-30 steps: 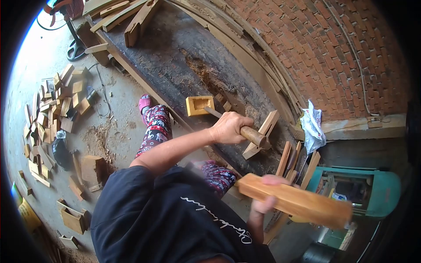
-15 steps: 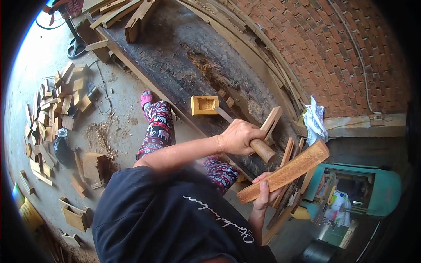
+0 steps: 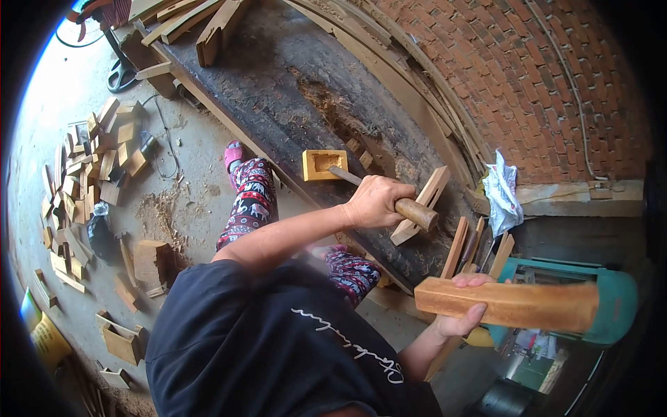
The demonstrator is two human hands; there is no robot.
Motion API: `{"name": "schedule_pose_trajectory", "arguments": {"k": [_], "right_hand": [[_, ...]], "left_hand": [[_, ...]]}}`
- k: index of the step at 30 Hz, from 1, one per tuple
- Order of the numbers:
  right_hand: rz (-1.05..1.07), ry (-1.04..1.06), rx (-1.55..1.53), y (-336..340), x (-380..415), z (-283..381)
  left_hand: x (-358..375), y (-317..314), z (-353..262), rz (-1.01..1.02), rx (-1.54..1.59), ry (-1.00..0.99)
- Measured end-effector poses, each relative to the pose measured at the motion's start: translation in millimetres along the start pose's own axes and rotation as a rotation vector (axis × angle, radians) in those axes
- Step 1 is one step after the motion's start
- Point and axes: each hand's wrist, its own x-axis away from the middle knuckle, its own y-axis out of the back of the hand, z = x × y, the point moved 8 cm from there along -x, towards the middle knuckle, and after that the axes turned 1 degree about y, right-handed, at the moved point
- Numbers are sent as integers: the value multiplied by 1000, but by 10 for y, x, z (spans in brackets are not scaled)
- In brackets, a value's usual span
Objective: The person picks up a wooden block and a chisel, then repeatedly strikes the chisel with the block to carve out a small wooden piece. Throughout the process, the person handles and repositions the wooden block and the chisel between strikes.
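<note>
My left hand [image 3: 381, 201] is wrapped round a chisel with a wooden handle [image 3: 417, 213]. The chisel's blade [image 3: 345, 175] slants down to the left, its tip inside the recess of a small yellowish wooden block [image 3: 314, 173] on the workbench. Off to the right, my right hand [image 3: 458, 316] grips a thick wooden bar [image 3: 500, 303] near one end, thumb on one side and fingers partly hidden behind. The bar's far end is smeared by motion and stands apart from the chisel handle. A slotted piece of wood [image 3: 422, 203] lies behind the chisel handle.
The dark workbench [image 3: 271, 97] has wood chips and a rough hollow. Boards [image 3: 215, 35] lie at its far end; wood strips [image 3: 455, 247] stand at its right. A green machine [image 3: 611, 306] is at right. Wood offcuts [image 3: 104, 167] cover the floor at left.
The wooden bar in my right hand has swung right, away from the chisel handle. The chisel tip has moved slightly left, from the block's edge into its recess.
</note>
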Motion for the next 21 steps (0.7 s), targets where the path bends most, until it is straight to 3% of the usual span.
{"name": "schedule_pose_trajectory", "arguments": {"k": [3,4,6,8,10,12,16,18,21], "right_hand": [[489,-297,211,-48,405,-594],[543,-325,556,-99,524,-717],[605,-291,569,32,594,-795],[442,-533,323,221,582,-807],[367,-469,127,15,472,-594],[365,-455,60,31,427,-555],[370,-428,85,42,418,-558],[403,-378,266,48,402,-571],[395,-411,267,26,405,-694]], "left_hand": [[-31,65,1,-15,17,29],[-35,80,5,-24,26,34],[-48,83,5,-1,21,9],[-5,94,22,20,21,8],[17,24,-86,199,128,-80],[16,67,-217,221,159,-85],[8,55,-375,221,104,-167],[13,20,-282,180,53,-136],[24,40,-100,112,114,-90]]}}
